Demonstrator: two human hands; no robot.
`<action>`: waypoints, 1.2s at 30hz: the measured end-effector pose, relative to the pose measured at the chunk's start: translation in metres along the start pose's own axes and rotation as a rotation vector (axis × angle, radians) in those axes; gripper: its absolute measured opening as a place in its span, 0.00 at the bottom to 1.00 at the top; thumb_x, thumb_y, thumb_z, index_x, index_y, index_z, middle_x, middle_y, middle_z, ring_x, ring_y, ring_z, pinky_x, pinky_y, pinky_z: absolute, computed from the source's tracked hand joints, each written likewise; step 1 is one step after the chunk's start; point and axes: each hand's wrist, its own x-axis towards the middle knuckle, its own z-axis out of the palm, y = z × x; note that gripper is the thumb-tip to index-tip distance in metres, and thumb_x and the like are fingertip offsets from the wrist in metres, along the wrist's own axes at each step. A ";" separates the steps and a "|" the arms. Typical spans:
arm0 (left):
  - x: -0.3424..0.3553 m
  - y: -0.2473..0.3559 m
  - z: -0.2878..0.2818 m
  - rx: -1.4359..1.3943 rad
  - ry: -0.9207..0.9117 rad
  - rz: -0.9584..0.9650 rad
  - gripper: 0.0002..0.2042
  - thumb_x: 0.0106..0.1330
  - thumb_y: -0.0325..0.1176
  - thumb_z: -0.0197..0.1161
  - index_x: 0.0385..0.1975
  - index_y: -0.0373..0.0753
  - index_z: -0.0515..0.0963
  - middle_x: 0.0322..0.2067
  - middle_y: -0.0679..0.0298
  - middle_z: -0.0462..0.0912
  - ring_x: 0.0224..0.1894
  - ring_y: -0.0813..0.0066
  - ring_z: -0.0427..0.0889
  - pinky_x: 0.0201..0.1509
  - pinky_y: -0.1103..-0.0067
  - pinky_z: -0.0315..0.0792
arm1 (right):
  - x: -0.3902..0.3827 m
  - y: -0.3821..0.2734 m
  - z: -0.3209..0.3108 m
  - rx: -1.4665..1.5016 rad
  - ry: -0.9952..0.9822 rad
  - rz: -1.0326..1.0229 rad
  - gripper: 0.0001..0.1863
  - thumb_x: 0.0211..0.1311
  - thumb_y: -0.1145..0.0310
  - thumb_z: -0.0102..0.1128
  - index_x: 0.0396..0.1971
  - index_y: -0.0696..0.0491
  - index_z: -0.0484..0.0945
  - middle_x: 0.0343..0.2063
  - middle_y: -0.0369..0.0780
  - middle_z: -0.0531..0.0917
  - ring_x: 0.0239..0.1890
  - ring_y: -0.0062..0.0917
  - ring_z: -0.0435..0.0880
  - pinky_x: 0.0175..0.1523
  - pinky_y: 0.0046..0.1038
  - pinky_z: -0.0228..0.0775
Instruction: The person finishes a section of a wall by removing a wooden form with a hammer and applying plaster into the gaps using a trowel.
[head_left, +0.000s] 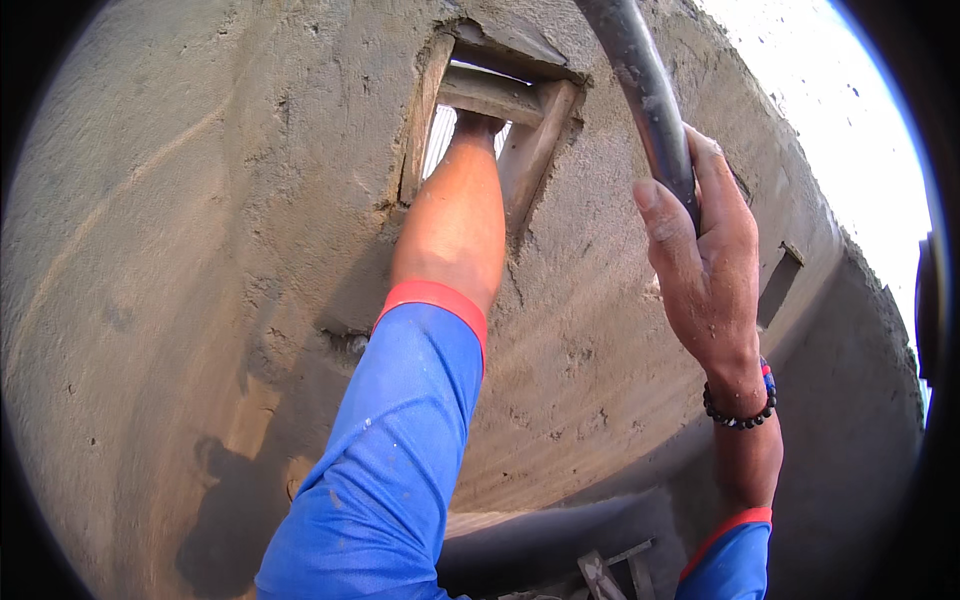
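My left arm in a blue sleeve with a red cuff stretches up to a small opening in a rough mortar-coated wall (330,130). A wooden frame (536,160) lines the opening, with a wooden crosspiece (490,95) near its top. My left hand (478,123) is in the opening at the crosspiece; its fingers are hidden behind the wood. To the right, my right hand (705,260) is closed around the lower end of a dark grey pipe (640,75) spotted with mortar. The pipe slants up and leaves the view at the top.
A narrow slot (779,285) is cut into the wall beyond my right wrist. Bright light shows past the wall's edge at upper right. Pieces of wood (603,575) lie low down between my arms. A shadow (235,510) falls on the wall at lower left.
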 end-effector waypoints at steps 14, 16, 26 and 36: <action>-0.009 0.001 0.003 -0.024 -0.010 -0.025 0.26 0.70 0.49 0.42 0.62 0.39 0.66 0.63 0.53 0.67 0.65 0.60 0.65 0.69 0.63 0.56 | 0.003 0.002 -0.012 -0.081 0.009 0.023 0.14 0.68 0.67 0.54 0.47 0.60 0.71 0.20 0.45 0.76 0.22 0.30 0.78 0.32 0.33 0.69; -0.008 0.004 0.007 -0.031 -0.015 -0.025 0.26 0.70 0.49 0.42 0.62 0.39 0.66 0.63 0.53 0.67 0.65 0.60 0.65 0.69 0.62 0.56 | 0.001 -0.007 -0.019 -0.027 0.204 -0.010 0.15 0.67 0.68 0.56 0.48 0.60 0.69 0.20 0.43 0.75 0.22 0.26 0.78 0.29 0.31 0.68; -0.017 0.000 0.011 -0.007 -0.022 -0.039 0.26 0.70 0.48 0.42 0.61 0.38 0.66 0.63 0.53 0.67 0.65 0.60 0.65 0.70 0.62 0.56 | 0.007 0.003 -0.015 -0.135 -0.133 0.129 0.12 0.69 0.66 0.52 0.42 0.61 0.69 0.19 0.44 0.75 0.21 0.27 0.76 0.28 0.33 0.68; -0.010 0.003 0.010 -0.007 -0.024 -0.044 0.26 0.69 0.48 0.42 0.61 0.38 0.66 0.62 0.53 0.67 0.65 0.60 0.65 0.70 0.61 0.56 | 0.010 0.030 0.016 -0.330 -0.373 0.290 0.10 0.68 0.68 0.51 0.40 0.61 0.68 0.17 0.49 0.75 0.22 0.41 0.80 0.31 0.41 0.70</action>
